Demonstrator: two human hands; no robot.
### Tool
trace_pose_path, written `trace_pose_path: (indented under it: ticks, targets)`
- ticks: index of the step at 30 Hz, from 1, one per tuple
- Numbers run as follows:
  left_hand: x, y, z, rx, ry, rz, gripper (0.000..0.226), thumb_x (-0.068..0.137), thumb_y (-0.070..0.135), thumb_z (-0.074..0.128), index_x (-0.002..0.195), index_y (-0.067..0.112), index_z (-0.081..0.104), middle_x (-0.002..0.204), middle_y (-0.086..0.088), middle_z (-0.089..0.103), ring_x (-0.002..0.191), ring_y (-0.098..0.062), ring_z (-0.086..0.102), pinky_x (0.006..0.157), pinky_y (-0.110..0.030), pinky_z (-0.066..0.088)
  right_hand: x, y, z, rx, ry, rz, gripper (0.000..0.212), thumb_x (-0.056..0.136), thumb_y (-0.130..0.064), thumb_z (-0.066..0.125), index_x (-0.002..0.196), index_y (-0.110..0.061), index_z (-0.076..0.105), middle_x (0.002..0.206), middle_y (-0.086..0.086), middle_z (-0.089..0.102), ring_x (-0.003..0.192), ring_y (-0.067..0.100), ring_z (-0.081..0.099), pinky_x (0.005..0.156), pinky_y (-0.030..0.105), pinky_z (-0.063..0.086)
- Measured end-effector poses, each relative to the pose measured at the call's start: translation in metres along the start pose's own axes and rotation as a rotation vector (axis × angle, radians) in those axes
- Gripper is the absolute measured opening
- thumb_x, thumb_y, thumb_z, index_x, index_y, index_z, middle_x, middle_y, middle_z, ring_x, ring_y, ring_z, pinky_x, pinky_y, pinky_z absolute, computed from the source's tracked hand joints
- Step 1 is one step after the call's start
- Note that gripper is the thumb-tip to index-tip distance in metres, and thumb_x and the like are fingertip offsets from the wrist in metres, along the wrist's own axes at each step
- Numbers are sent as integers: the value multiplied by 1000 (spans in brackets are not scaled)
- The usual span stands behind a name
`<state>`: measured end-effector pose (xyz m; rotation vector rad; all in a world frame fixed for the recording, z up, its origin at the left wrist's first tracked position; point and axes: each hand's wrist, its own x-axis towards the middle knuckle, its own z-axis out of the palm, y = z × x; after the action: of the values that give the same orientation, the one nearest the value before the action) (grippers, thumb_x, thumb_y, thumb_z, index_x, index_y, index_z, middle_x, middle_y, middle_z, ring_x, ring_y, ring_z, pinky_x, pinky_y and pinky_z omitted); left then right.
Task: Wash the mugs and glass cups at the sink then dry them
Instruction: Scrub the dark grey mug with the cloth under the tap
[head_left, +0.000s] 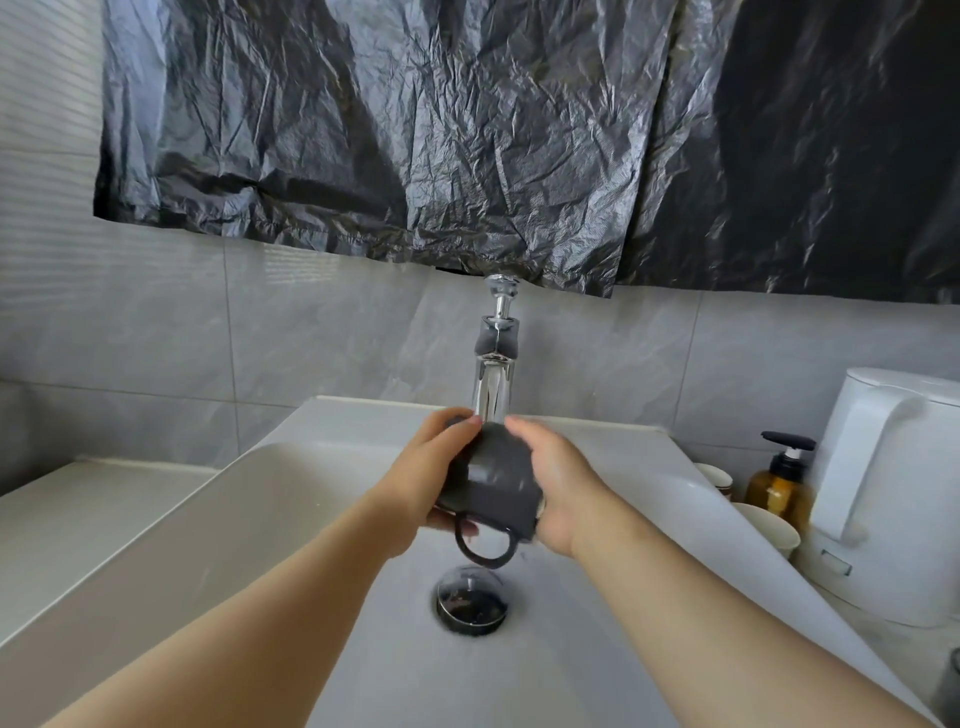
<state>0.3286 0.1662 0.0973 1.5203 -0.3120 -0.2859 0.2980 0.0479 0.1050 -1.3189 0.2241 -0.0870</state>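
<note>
Nearest, two bare forearms reach over the smooth white sink (291, 525), whose round, dark drain (471, 603) with its glossy metal ring sits mid-basin. Just above the drain, a matte dark-grey mug (496, 478) is held in the air between both hands. The left hand (431, 480) curls round its left side with the thumb on top, and the right hand (556, 491) wraps its right side. The mug lies tilted, its long axis running from near to far toward the tap (493, 374). Its loop handle hangs down toward the drain, and which end is the mouth I cannot tell. The tap is a tall chrome column at the sink's back edge. On the counter past the sink's right edge stand two cream cups (774, 530), an amber pump bottle (779, 491) with a black head, and a smooth white kettle (883, 493). Crinkled black plastic sheet (467, 130) hangs over the grey marbled wall tiles (322, 332).
</note>
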Motion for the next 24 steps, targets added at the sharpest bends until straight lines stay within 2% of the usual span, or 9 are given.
trace_pose_path:
  ticks: [2,3,6,10,12,15,18,21,24]
  targets:
    - [-2,2,-2,-53,17,-247,32,91,53,50,97,24,61,95,-8,63,80,-26,64,63,-43,58,3,9,2,-230,30,-95,19,88,-31,59,91,-13,67,91,13,72,81,28,67,82,39,53]
    - [-1,1,-4,-78,55,-289,36,90,55,51,97,22,61,95,-9,63,81,-27,63,63,-42,57,4,11,4,-308,27,-118,16,88,-30,60,89,-15,65,89,10,71,81,25,66,80,35,52]
    - [1,1,-2,-41,144,-182,31,91,54,51,105,27,57,105,-5,59,89,-28,61,56,-38,57,4,10,6,-247,10,-43,21,87,-39,59,93,-20,66,89,5,71,86,22,66,83,31,50]
    - [-2,6,5,23,166,0,16,92,47,54,97,31,55,98,4,56,83,-19,60,53,-35,59,11,7,0,-112,48,90,39,80,-49,62,108,-23,65,112,10,68,106,29,63,101,44,46]
    - [-5,5,5,18,141,-30,14,91,43,57,98,31,57,101,2,58,85,-19,61,59,-37,59,8,5,1,-88,79,142,41,77,-46,66,109,-20,66,111,12,68,104,31,64,99,46,48]
    - [-7,4,-4,-38,75,-220,17,91,38,60,103,27,60,109,-5,60,93,-27,62,71,-47,59,6,7,-2,-87,88,199,42,77,-44,68,109,-19,64,110,11,67,104,28,62,98,41,47]
    - [-11,3,-12,-93,-9,-335,21,92,29,60,106,14,59,108,-10,59,83,-27,67,56,-40,58,1,13,-1,-117,99,171,32,82,-39,66,105,-18,61,102,7,64,93,21,60,79,31,48]
    - [-11,-1,-10,-271,93,-489,42,85,46,65,105,9,57,104,-18,59,84,-39,62,50,-44,55,3,21,5,-146,102,128,29,79,-34,68,101,-16,65,108,10,66,101,26,61,86,32,48]
    - [-7,-3,-10,-239,134,-492,44,82,50,67,99,10,57,100,-18,61,85,-38,63,51,-41,55,1,19,10,-124,74,124,16,81,-31,66,89,-18,66,95,8,70,89,24,64,76,28,50]
